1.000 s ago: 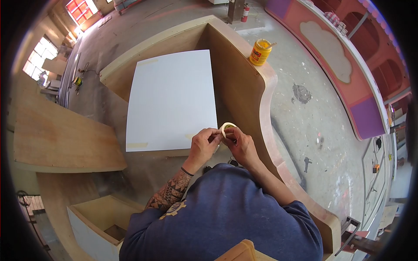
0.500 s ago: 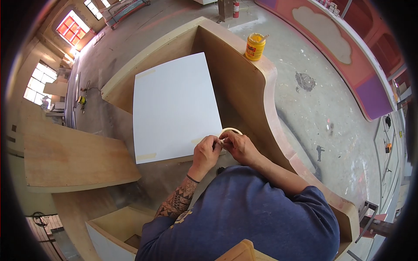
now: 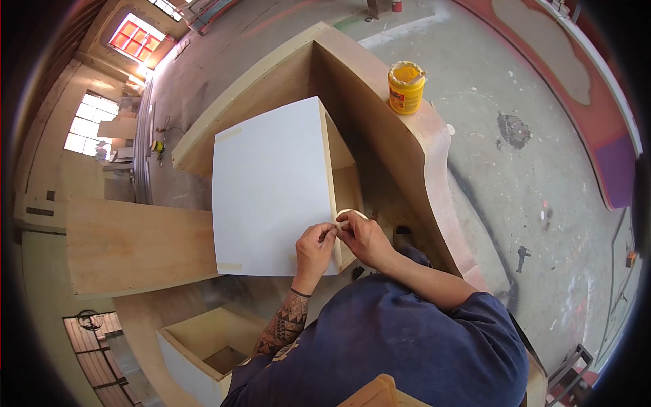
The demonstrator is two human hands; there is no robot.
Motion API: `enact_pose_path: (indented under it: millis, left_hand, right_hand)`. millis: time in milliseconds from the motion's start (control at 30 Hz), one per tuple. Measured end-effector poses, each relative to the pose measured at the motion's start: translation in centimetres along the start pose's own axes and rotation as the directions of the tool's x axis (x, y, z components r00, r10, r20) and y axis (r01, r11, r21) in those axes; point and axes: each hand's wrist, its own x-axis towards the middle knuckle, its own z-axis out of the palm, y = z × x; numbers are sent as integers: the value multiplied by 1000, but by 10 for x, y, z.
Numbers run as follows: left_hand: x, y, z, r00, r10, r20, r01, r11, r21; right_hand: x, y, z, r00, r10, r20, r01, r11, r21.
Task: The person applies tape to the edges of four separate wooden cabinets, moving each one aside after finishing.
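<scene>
A white panel (image 3: pixel 274 190) with pale tape strips near its corners covers the top of a wooden box (image 3: pixel 347 183). At its lower right edge my two hands meet, fingertips pinched close together. My left hand (image 3: pixel 314 254) is closed at the panel's edge; what it pinches is too small to make out. My right hand (image 3: pixel 366 239) is closed on a roll of pale tape (image 3: pixel 352 213), whose rim shows above the fingers.
A curved wooden frame (image 3: pixel 434 149) surrounds the box on the far and right sides, with a yellow tub (image 3: pixel 405 88) on its rim. A plywood panel (image 3: pixel 142 247) lies left, an open wooden box (image 3: pixel 210 339) at lower left. A pink curved structure (image 3: pixel 563 74) stands at upper right.
The view has shifted, showing more of the box's right side. Both hands have come slightly lower in view, still together at the panel's edge.
</scene>
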Motion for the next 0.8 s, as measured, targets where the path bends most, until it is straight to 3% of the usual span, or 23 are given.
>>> enact_pose_path:
  millis: [100, 167, 233, 300, 367, 433, 500, 533, 600, 633, 700, 733, 800]
  left_hand:
    - [8, 19, 3, 991, -128, 27, 126, 990, 62]
    - [17, 26, 10, 990, -136, 26, 134, 989, 67]
    - [28, 35, 19, 988, -150, 24, 147, 985, 87]
    - [32, 40, 23, 996, -76, 36, 63, 956, 285]
    - [38, 37, 26, 996, -66, 58, 43, 945, 324]
    - [56, 25, 32, 996, -40, 77, 11, 937, 350]
    - [63, 18, 31, 968, -222, 118, 187, 948, 257]
    - [68, 15, 28, 969, -220, 113, 185, 949, 256]
    - [77, 9, 21, 856, -498, 140, 509, 859, -51]
    - [80, 0, 15, 859, -494, 137, 505, 861, -57]
    - [86, -8, 5, 840, -447, 306, 527, 807, -266]
    - [87, -7, 2, 844, -443, 302, 522, 806, -277]
    - [94, -3, -5, 844, -389, 369, 493, 834, -248]
  right_hand:
    - [12, 9, -20, 992, -59, 112, 55, 998, 41]
    - [24, 13, -36, 987, -49, 156, 35, 995, 88]
    - [38, 21, -50, 966, -156, 204, 133, 983, 124]
    - [45, 24, -57, 961, -137, 239, 98, 981, 168]
    - [52, 27, -61, 954, -119, 277, 62, 976, 207]
    - [70, 35, -68, 956, -149, 253, 124, 986, 115]
    - [74, 39, -68, 950, -164, 265, 139, 984, 114]
    - [77, 41, -69, 945, -178, 273, 155, 982, 106]
    - [74, 50, -71, 938, -165, 305, 167, 986, 19]
    - [74, 51, -74, 932, -144, 333, 176, 982, -67]
    - [79, 51, -82, 895, -124, 429, 182, 978, -98]
    - [81, 49, -83, 850, -95, 517, 182, 976, -121]
    - [84, 44, -80, 853, -118, 508, 200, 974, -110]
